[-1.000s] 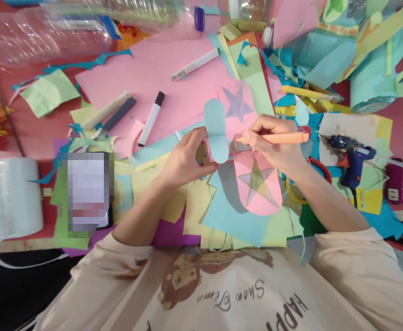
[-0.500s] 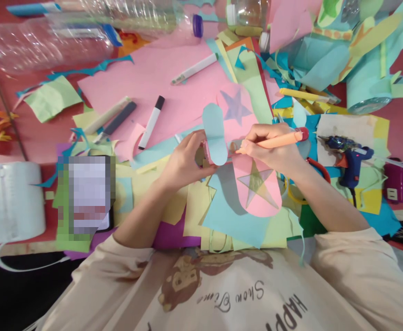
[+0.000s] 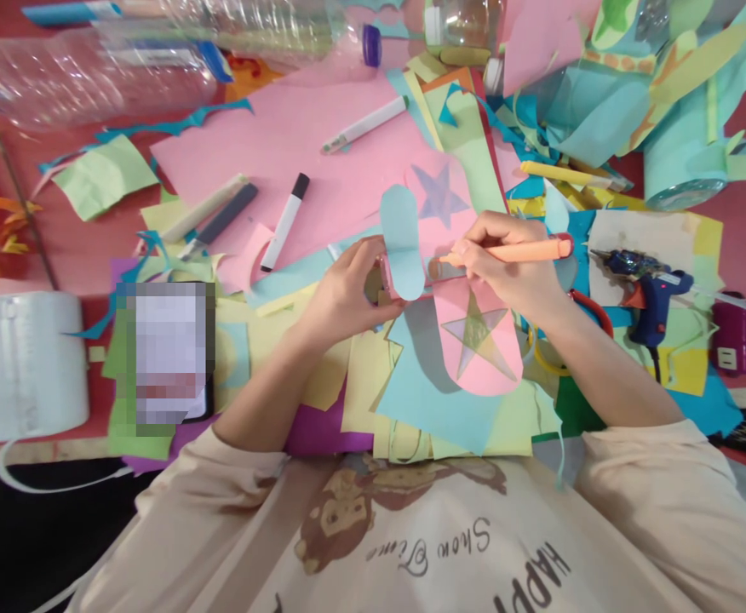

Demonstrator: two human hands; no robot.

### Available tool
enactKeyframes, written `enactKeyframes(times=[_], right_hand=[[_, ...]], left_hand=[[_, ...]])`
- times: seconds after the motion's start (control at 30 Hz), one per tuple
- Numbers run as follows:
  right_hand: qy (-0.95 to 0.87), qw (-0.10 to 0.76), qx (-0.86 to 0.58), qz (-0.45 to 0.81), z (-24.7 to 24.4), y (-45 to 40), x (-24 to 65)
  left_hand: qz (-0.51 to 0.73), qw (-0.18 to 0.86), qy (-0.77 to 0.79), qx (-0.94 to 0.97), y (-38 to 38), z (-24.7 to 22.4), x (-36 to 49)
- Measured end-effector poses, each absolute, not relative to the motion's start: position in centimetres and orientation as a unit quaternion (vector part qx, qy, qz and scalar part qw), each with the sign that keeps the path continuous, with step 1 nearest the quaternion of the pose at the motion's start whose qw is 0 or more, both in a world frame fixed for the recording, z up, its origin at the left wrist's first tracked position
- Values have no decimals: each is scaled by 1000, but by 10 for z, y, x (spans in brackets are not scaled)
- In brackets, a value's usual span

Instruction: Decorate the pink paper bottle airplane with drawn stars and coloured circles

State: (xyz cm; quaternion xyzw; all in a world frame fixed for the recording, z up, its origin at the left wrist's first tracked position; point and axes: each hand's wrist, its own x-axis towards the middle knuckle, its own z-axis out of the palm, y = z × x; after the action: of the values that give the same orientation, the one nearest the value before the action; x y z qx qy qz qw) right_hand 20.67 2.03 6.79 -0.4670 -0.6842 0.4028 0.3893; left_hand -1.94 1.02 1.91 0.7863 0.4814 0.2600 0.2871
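Observation:
My left hand [image 3: 342,294] is closed around the side of a pink paper craft. On the craft a light blue rounded strip [image 3: 402,243] stands up near my fingertips. A pink rounded flap [image 3: 489,373] with a star shape extends toward my body, and another pink flap with a purple star [image 3: 438,194] points away. My right hand [image 3: 510,255] grips an orange marker [image 3: 530,250] like a pen, its tip over the craft's middle. Whether the tip touches the surface I cannot tell. My fingers hide part of the craft.
Paper scraps cover the table. Several markers, one a black-capped marker [image 3: 285,223], lie beyond my left hand. A glue gun [image 3: 657,298] and scissors [image 3: 590,311] are at right. Clear plastic bottles [image 3: 85,77] lie at the back; a phone [image 3: 174,353] and white box [image 3: 33,366] are left.
The marker tip has shifted slightly away from my body over the craft, with my right hand. My left hand keeps its hold. The whole view has drifted a little.

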Motion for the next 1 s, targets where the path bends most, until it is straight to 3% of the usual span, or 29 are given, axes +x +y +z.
enactKeyframes(times=[1.0], right_hand=[[-694,375,-465,402,68,23,209]], left_hand=[[245,294,486,786,11,27,-19]])
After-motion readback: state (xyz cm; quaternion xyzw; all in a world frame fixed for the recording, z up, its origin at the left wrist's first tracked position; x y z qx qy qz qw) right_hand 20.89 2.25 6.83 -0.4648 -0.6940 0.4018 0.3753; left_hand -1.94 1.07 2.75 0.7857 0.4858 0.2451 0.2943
